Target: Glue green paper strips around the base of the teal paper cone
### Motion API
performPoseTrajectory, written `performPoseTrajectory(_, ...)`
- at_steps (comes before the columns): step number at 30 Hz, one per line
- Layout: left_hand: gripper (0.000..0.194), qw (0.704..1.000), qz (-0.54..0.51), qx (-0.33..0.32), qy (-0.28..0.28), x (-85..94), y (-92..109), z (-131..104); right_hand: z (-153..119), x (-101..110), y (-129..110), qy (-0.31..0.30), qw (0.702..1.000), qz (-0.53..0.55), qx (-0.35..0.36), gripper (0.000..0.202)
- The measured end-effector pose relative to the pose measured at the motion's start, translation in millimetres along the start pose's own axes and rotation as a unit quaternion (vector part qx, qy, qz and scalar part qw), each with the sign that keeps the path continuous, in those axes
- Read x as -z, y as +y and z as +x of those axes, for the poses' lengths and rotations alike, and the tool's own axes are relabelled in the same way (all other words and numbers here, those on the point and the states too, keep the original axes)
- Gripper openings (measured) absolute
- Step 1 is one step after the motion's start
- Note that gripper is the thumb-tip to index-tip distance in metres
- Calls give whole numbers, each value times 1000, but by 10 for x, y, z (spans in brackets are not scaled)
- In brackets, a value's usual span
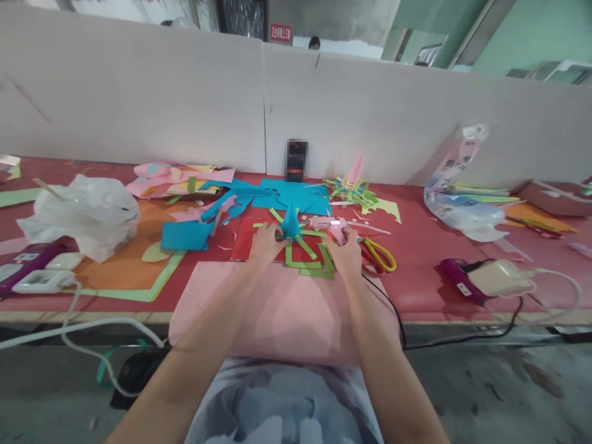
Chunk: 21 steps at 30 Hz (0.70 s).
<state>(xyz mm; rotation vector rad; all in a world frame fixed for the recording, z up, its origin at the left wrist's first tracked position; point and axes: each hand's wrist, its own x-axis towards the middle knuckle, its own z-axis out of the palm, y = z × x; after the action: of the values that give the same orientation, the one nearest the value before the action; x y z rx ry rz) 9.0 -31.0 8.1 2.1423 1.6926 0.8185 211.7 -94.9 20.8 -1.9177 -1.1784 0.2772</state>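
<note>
A blue paper cone (291, 222) stands upright with green paper strips (306, 248) spreading from its base. My left hand (268, 242) pinches the left side of the cone's base. My right hand (346, 248) is wrapped round a pink glue gun (326, 224), whose tip points left at the cone. Under the cone lies a red sheet (243, 240), partly hidden by my left hand. Yellow-handled scissors (382, 256) rest just right of my right hand. Behind it stands a pink cone with green and yellow strips (354, 179).
Blue paper scraps (185, 235) and a crumpled plastic bag (92, 213) lie left. Power strips sit at both sides, the right one (457, 280) with a white plug. A black cable runs from the right hand's side over the table edge. A white partition (185, 98) stands behind.
</note>
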Motion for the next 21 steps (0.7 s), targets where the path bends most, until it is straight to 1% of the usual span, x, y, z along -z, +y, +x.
performPoseTrajectory(6,18,999,34,-20,-9,-33,-2,9,14,-18,15,7,1000,8,-5,52)
performPoseTrajectory(15,16,998,51,-23,16,-74,7,54,16,-16,22,-1,1000,8,-8,53)
performPoseTrajectory(21,16,998,56,-28,20,-97,-16,85,22,-31,34,-3,1000,7,-13,55)
